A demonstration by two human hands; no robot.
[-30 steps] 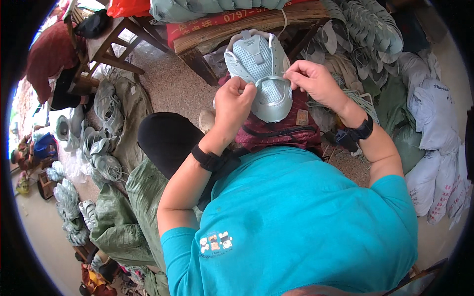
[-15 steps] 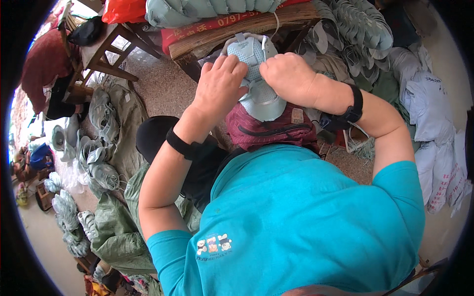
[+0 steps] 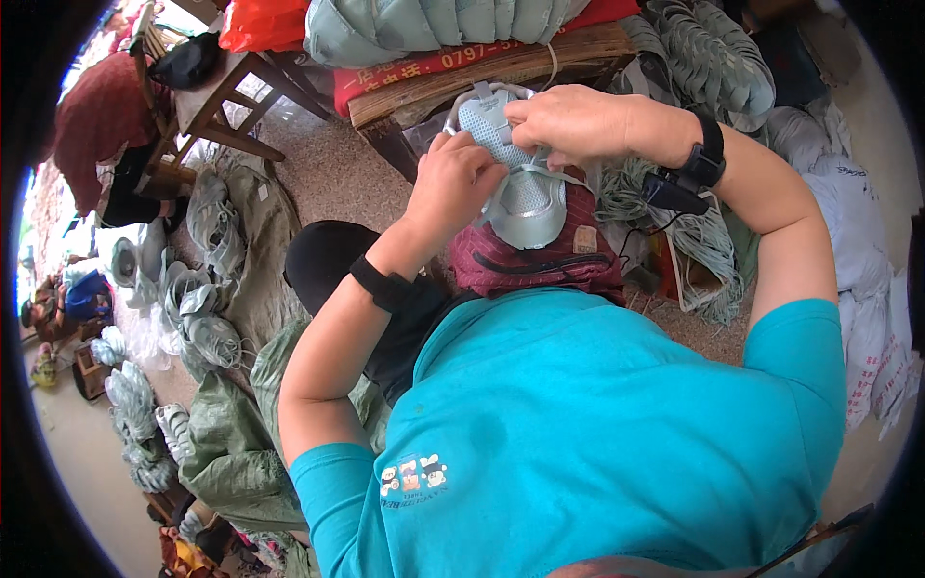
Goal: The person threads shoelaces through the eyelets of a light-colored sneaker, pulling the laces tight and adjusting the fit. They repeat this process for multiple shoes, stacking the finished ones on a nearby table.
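A pale blue-grey mesh shoe upper (image 3: 530, 220) rests on a maroon bag (image 3: 535, 265) on my lap, its rounded toe toward me and its opening toward the bench. At the upper's left edge, my left hand (image 3: 455, 181) is closed, thumb and fingers pinching it. My right hand (image 3: 568, 123) is curled over the middle of the upper, fingertips pinched by the eyelets. A thin pale shoelace (image 3: 564, 177) runs out from under those fingers to the right. The exact grip of the right fingertips is partly hidden.
A wooden bench (image 3: 491, 72) stands just ahead, stacked with more uppers (image 3: 443, 24). Hanks of pale laces (image 3: 708, 260) hang at the right, near white sacks (image 3: 858, 231). Shoes (image 3: 212, 226) and green woven sacking (image 3: 231, 453) cover the floor at left. Another person sits by a wooden chair (image 3: 226, 96).
My right hand has moved from the right edge of the upper in over its middle. My left hand has slid down along the left edge. The lace now shows across the upper.
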